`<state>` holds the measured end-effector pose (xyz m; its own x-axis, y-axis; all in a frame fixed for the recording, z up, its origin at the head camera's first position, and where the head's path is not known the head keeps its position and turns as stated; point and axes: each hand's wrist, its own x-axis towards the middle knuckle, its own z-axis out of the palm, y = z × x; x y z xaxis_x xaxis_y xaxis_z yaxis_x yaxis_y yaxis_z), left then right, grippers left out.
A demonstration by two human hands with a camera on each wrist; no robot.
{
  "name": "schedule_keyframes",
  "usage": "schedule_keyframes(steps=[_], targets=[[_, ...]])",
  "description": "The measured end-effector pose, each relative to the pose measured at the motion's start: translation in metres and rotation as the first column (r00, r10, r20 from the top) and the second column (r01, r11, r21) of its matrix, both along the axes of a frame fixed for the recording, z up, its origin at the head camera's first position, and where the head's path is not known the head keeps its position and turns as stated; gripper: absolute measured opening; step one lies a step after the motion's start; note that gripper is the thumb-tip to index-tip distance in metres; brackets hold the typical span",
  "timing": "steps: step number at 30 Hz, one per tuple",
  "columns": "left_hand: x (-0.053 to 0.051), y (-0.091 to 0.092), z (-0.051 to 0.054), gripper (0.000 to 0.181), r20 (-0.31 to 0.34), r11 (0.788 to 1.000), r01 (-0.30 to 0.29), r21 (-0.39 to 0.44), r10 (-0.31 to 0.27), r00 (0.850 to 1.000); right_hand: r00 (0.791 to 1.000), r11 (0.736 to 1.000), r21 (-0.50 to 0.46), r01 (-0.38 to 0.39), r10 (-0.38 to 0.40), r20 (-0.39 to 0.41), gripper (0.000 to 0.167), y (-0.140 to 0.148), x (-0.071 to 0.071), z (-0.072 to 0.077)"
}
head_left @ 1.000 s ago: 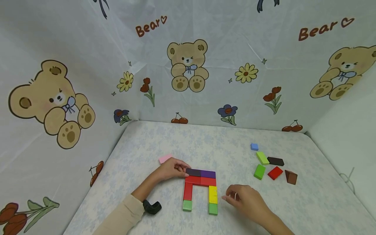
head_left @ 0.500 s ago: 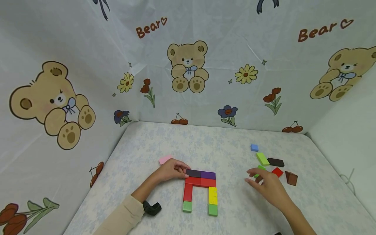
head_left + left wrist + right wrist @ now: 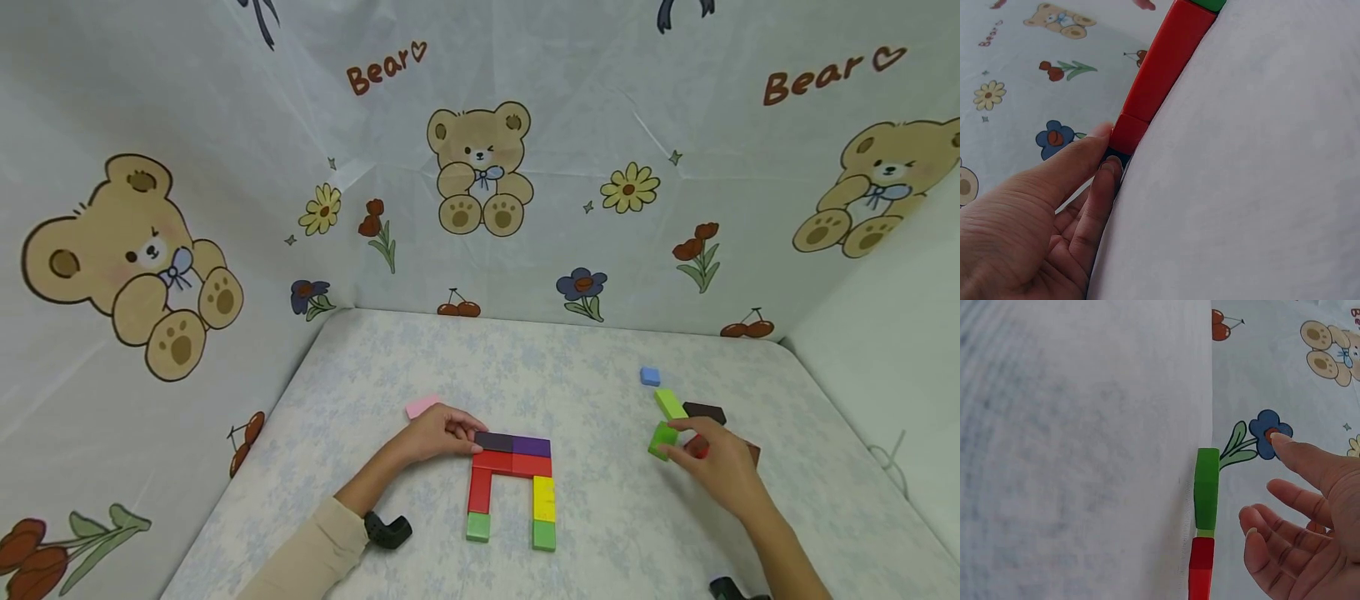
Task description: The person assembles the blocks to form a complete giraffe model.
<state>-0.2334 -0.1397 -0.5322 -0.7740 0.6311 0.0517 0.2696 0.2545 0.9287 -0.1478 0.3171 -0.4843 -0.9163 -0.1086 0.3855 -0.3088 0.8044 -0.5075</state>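
On the far left a beige sleeve (image 3: 318, 546) angles in from 7 o'clock, a black curved device (image 3: 387, 531) at its cuff. A pink block (image 3: 420, 407) lies just off the left hand (image 3: 438, 433) at 11 o'clock, and that hand is clamped, thumb and fingertips pinching the near end of the charcoal block (image 3: 493, 442), which lies at 3 o'clock from it. At the charcoal block's own 3 o'clock sits the purple block (image 3: 532, 447), end to end with it, and along their 6 o'clock side runs a pair of red blocks (image 3: 493, 461). Two legs drop to 6 o'clock: an upright red block (image 3: 480, 489) over a light-green block (image 3: 477, 527) first, then a yellow block (image 3: 543, 498) over a mid-green block (image 3: 544, 536).

Over to the loose group! The blue block (image 3: 650, 377) sits highest, at 12 o'clock from the bright-green block (image 3: 660, 442), with the lime block (image 3: 670, 404) between. Here's the right hand (image 3: 716, 467), thumb and fingers apart around the bright-green block; the right wrist view shows a gap. A loose black block (image 3: 705, 412) lies at its 12 o'clock, a loose red block (image 3: 697, 450) peeks between its fingers, and a brown block (image 3: 753, 451), mostly hidden, sits at 2 o'clock.
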Motion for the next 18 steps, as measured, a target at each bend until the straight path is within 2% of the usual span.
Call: schedule_keyframes(steps=[5,13,18], targets=[[-0.0009,-0.0001,-0.0020,0.029,0.007,1.000,-0.004,0.000,0.004,1.000,1.000,1.000,0.017,0.022,-0.023,0.016,0.044,0.0057,-0.0018,-0.0039],[-0.0007,-0.0003,-0.0022,0.029,0.005,1.000,-0.001,0.000,0.001,1.000,0.986,0.996,0.084,0.039,-0.052,0.160,0.058,0.0087,-0.0044,-0.0082],[-0.0009,-0.0001,-0.0021,0.029,0.001,1.000,0.001,0.001,-0.001,1.000,0.975,0.993,0.118,0.029,-0.054,0.216,0.062,0.0103,-0.0062,-0.0097]])
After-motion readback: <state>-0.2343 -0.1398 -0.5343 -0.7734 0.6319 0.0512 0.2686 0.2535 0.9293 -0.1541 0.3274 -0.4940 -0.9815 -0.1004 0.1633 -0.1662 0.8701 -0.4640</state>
